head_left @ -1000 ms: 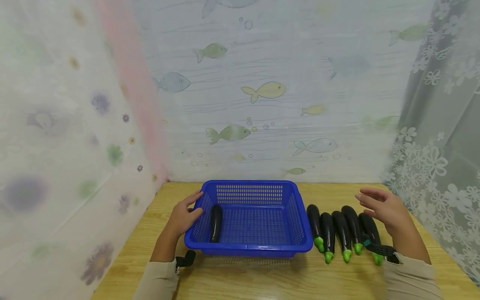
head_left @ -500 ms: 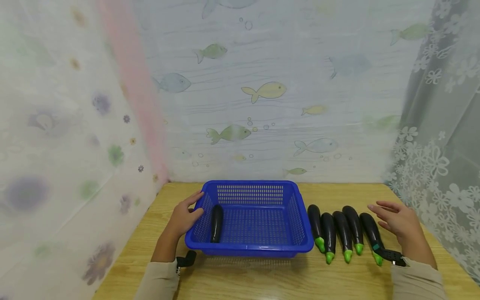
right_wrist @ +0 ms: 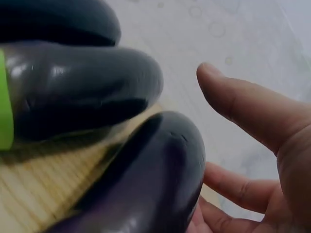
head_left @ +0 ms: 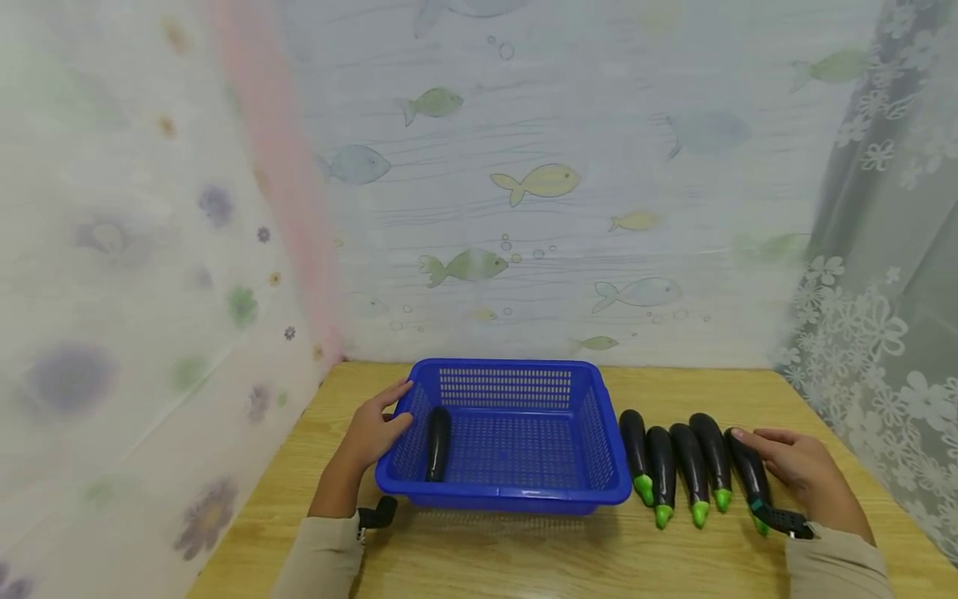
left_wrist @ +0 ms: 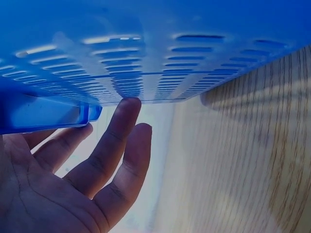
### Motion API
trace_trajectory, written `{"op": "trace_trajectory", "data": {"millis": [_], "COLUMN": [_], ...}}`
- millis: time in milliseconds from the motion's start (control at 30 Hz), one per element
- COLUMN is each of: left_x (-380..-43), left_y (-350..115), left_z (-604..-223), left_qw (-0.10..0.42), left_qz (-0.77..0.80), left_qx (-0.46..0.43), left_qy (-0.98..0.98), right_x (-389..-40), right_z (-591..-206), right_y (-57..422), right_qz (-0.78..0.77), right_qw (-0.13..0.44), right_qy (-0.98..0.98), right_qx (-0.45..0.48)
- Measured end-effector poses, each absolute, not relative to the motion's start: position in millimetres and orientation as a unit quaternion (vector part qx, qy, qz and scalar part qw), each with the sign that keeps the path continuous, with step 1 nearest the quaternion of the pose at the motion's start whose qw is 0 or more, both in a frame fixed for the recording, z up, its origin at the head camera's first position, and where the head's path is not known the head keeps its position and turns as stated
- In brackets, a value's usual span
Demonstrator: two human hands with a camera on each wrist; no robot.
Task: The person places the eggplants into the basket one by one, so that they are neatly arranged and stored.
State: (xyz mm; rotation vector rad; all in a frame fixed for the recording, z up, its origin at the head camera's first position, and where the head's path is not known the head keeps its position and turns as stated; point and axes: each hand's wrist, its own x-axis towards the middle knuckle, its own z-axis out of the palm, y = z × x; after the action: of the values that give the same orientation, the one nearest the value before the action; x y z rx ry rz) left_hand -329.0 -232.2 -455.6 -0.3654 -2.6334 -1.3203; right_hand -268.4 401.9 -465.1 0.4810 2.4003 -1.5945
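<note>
My left hand [head_left: 368, 434] holds the left side of a blue plastic basket [head_left: 503, 493]; its thumb lies over the rim, and in the left wrist view several fingers rest against the slotted outer wall [left_wrist: 194, 63]. Inside the basket, along the left, lies one dark eggplant [head_left: 437, 445]. At the right, my right hand [head_left: 808, 467] is at the rightmost eggplant [head_left: 751, 470] of a row on the table. The right wrist view shows the fingers beside and partly behind that eggplant [right_wrist: 160, 174], while the thumb [right_wrist: 238, 99] stands apart from its blunt end.
Several more eggplants [head_left: 662, 466] with green stem ends lie side by side between the basket and my right hand. Everything stands on a wooden table [head_left: 486, 561]. A fish-patterned sheet [head_left: 546, 249] hangs behind, and a lace curtain [head_left: 861, 333] is at the right.
My right hand has moved right and down, from above the rightmost eggplant to beside it. My left hand stays at the basket, and the eggplants lie as before.
</note>
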Motion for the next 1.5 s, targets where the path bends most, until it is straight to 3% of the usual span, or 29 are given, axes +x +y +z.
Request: {"op": "trace_trajectory", "data": {"millis": [233, 500, 1500], "left_x": [-331.9, -329.2, -327.0], "left_y": [-224.9, -218.5, -230.9], "left_z": [-462.2, -462.9, -452.7], "left_qw": [0.086, 0.076, 0.086], "left_qz": [-0.448, -0.457, -0.441], "left_qx": [-0.131, -0.111, -0.116], "left_qy": [-0.880, -0.879, -0.886], "right_x": [-261.4, -260.5, -269.2], "right_z": [-462.1, -462.6, -467.5], "right_y": [407.0, 409.2, 402.9], "right_qz": [-0.505, -0.444, -0.473], "right_qw": [0.144, 0.130, 0.142], "right_qy": [0.837, 0.869, 0.853], "right_qx": [0.153, 0.175, 0.171]}}
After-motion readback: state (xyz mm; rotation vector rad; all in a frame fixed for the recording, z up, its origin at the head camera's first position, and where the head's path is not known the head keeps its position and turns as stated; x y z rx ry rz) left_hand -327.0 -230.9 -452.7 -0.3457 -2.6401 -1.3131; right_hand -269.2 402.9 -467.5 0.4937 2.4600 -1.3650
